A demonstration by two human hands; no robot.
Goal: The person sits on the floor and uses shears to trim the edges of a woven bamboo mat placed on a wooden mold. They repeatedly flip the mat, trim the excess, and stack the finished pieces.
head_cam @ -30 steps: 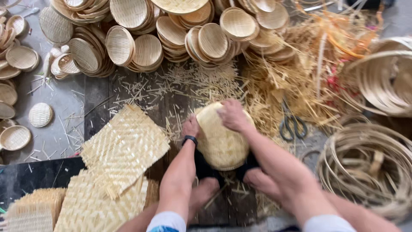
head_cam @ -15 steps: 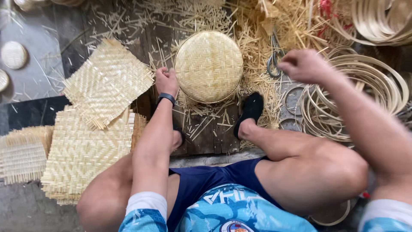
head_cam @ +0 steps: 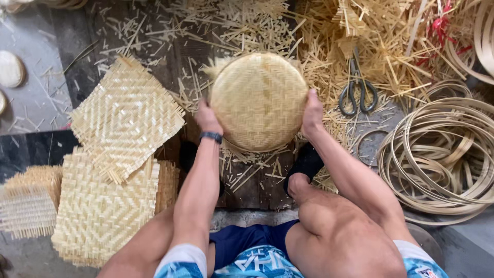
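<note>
Littering dark plank floor [head_cam: 257, 185]: bamboo offcuts [head_cam: 242, 25]

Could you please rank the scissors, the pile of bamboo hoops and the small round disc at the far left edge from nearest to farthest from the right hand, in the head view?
From the right hand:
1. Scissors, just to its right, among the straw.
2. Pile of bamboo hoops, farther right and lower.
3. Small round disc, across at the far left edge.
</note>
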